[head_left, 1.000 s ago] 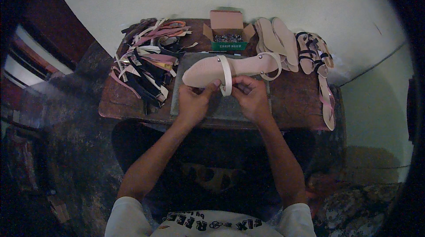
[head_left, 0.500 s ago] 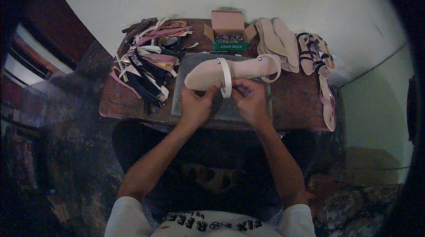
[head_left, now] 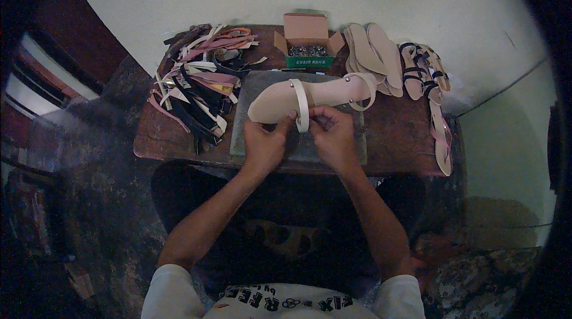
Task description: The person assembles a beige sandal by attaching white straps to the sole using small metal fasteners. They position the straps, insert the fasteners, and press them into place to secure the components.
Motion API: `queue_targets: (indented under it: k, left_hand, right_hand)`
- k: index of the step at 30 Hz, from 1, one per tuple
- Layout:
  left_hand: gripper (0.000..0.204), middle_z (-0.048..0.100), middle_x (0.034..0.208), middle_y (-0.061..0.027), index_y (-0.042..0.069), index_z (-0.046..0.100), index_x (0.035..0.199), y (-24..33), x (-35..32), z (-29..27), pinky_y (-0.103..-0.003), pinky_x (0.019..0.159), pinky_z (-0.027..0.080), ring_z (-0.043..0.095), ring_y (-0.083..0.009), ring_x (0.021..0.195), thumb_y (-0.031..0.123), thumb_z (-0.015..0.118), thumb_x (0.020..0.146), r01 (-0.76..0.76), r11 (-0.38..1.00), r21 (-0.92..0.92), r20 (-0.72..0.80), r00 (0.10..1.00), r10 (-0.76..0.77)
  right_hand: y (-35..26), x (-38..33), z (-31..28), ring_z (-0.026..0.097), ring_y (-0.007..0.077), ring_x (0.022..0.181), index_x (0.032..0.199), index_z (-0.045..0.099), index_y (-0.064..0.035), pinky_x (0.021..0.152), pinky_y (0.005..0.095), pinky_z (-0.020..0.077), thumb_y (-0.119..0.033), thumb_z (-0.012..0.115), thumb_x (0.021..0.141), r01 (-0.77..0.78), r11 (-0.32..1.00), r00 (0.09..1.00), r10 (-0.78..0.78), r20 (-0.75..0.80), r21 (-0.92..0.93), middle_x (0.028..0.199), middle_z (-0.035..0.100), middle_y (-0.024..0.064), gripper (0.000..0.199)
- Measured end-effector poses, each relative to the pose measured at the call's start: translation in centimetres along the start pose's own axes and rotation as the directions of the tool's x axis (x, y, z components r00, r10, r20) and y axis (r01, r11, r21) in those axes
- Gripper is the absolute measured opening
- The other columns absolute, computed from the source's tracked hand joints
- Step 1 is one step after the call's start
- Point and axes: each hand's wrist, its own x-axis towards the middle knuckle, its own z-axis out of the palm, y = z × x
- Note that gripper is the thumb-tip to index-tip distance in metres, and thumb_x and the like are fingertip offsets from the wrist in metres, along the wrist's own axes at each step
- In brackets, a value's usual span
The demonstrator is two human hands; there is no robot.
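Sandal (head_left: 322,92): is resting in the hands over the grey slab (head_left: 298,153) on the desk (head_left: 393,140).
Left hand (head_left: 265,141): is holding the sandal's near edge, thumb beside the white strap (head_left: 302,104).
Right hand (head_left: 335,135): is pinching narrowly just right of the strap; sole or strap end, I cannot tell.
Strap step: is seemingly being fitted.
Next move: is probably calling for a steady sole and precise fingertips.

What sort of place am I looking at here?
Probably a sandal-making or repair workspace: the wooden table carries a heap of loose straps and several bare soles, and a partly strapped pale sandal is held above it.
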Motion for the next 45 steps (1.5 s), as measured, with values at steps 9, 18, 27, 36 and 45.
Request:
queue_targets:
  k: [9,18,27,36,45]
  left_hand:
    - [0.025,0.071,0.102,-0.0153,-0.006,0.066,0.106,-0.7,0.0,0.1,-0.033,0.081,0.052,0.068,-0.0202,0.093,0.006,0.072,0.085,-0.053,0.998,0.032,-0.015,0.998,0.053]
    - [0.027,0.071,0.101,-0.0119,-0.005,0.065,0.108,0.0,0.4,-0.1,-0.031,0.078,0.053,0.068,-0.0191,0.090,0.008,0.072,0.085,0.028,0.999,-0.023,-0.012,1.000,-0.028]
    - [0.031,0.070,0.105,-0.0110,-0.003,0.063,0.112,0.9,0.8,-0.6,-0.031,0.079,0.053,0.067,-0.0182,0.094,0.010,0.074,0.085,0.033,0.995,-0.090,0.100,0.995,-0.024]
    - [0.032,0.070,0.106,-0.0129,-0.004,0.063,0.112,0.6,0.3,-0.1,-0.033,0.081,0.053,0.067,-0.0195,0.095,0.007,0.073,0.085,-0.001,0.999,-0.042,0.034,0.999,0.002]
    - [0.028,0.071,0.101,-0.0135,-0.005,0.066,0.107,0.3,0.4,0.1,-0.033,0.080,0.054,0.068,-0.0192,0.091,0.007,0.075,0.084,-0.031,0.998,-0.048,0.007,0.999,0.032]
  right_hand:
    - [1.5,0.1,0.7,0.069,0.0163,0.085,0.095,0.068,0.0033,0.078,0.0294,0.0543,0.007,0.066,0.083,0.051,0.998,0.997,-0.050,-0.052,0.025,0.089,0.071,0.0101,0.013]
    - [-0.6,0.4,0.0,0.067,0.0157,0.091,0.097,0.065,-0.0010,0.080,0.0294,0.0538,0.003,0.069,0.084,0.088,0.994,0.996,-0.090,0.021,0.064,0.097,0.069,0.0069,0.013]
    - [-0.8,0.6,-0.8,0.065,0.0119,0.087,0.097,0.065,-0.0003,0.078,0.0271,0.0527,0.000,0.069,0.086,0.099,0.988,0.992,-0.107,0.071,0.116,0.092,0.069,0.0047,0.013]
    - [-0.6,0.7,-0.8,0.065,0.0116,0.086,0.094,0.068,0.0021,0.075,0.0269,0.0525,0.001,0.069,0.085,0.094,0.995,0.995,-0.094,0.032,0.018,0.092,0.070,0.0065,0.009]
    - [0.4,1.0,-0.8,0.066,0.0130,0.083,0.093,0.068,0.0020,0.074,0.0281,0.0523,0.002,0.069,0.084,0.081,0.996,0.996,-0.083,0.043,0.044,0.088,0.070,0.0069,0.010]
